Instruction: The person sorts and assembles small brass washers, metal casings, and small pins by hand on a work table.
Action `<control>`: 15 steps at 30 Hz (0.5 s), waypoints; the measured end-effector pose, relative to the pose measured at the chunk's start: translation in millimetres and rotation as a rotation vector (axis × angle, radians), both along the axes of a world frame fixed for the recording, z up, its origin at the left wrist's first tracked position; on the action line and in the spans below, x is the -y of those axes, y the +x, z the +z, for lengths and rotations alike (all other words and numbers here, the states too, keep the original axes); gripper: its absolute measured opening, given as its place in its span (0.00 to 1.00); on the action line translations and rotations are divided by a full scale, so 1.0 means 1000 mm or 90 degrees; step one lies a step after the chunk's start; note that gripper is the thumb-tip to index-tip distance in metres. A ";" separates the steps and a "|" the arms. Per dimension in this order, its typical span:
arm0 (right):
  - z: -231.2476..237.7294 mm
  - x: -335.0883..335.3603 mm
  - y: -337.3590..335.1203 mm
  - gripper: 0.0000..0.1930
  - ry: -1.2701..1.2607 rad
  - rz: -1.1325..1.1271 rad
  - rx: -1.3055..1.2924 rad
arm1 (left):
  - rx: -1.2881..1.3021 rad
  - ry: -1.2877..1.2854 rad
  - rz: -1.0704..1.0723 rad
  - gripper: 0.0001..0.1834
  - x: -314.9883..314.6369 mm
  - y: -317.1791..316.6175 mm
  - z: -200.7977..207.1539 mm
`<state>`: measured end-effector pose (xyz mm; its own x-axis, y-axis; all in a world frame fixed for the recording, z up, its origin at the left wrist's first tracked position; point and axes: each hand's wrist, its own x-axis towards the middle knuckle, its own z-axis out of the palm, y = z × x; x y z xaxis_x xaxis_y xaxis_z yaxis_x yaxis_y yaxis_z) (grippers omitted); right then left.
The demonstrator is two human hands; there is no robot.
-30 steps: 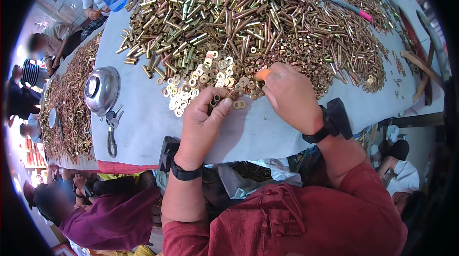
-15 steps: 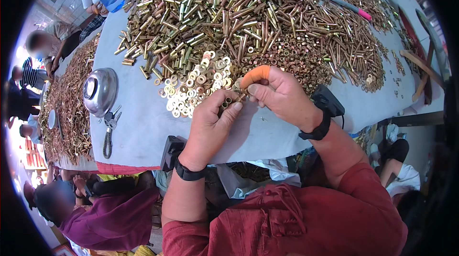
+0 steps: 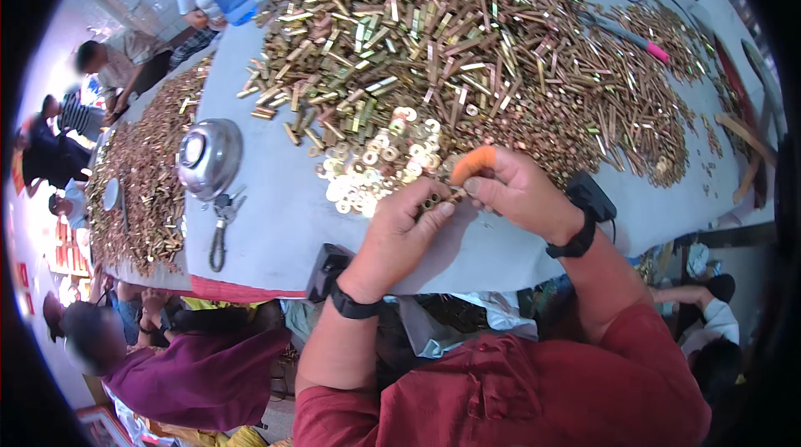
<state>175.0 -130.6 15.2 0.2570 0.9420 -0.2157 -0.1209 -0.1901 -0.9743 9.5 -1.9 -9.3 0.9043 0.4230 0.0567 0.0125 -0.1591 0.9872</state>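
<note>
Pinching hollow, round-mouthed metal tubes above the smooth, pale desk, the left hand nearly meets the right hand, whose orange-sheathed fingertip and thumb grip a small, half-hidden piece; shiny, flat ring washers lie beyond.

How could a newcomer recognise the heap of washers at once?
On the pale-covered table, find the large heap of metal tubes. At its near edge, just beyond the person's left hand, lies the heap of washers. Its flat, shiny rings set it apart from the long tubes and chunky nuts.
</note>
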 end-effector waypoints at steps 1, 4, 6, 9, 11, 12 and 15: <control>0.001 -0.001 -0.008 0.09 0.052 -0.040 0.055 | 0.012 0.013 -0.011 0.05 -0.001 -0.002 0.001; -0.006 0.000 -0.012 0.09 0.135 -0.043 0.349 | 0.034 0.050 -0.003 0.07 0.001 -0.010 0.002; 0.006 0.008 -0.018 0.09 0.088 -0.063 0.286 | 0.040 0.156 -0.028 0.09 -0.002 -0.005 -0.010; 0.013 0.015 -0.020 0.08 0.091 -0.059 0.432 | 0.059 0.168 -0.019 0.10 0.002 0.000 -0.015; 0.018 0.015 -0.022 0.08 0.125 -0.047 0.446 | 0.065 0.159 -0.026 0.09 0.003 0.000 -0.015; 0.020 0.013 -0.023 0.08 0.168 -0.045 0.480 | 0.088 0.141 -0.030 0.09 0.002 -0.001 -0.014; 0.020 0.012 -0.026 0.07 0.178 -0.042 0.502 | 0.092 0.148 -0.022 0.09 0.001 -0.004 -0.012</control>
<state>148.7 -142.8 35.1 0.2916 0.9115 0.2900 0.6126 0.0549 -0.7885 5.2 -3.0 -21.4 0.8936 0.3527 0.2777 -0.1348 -0.3792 0.9154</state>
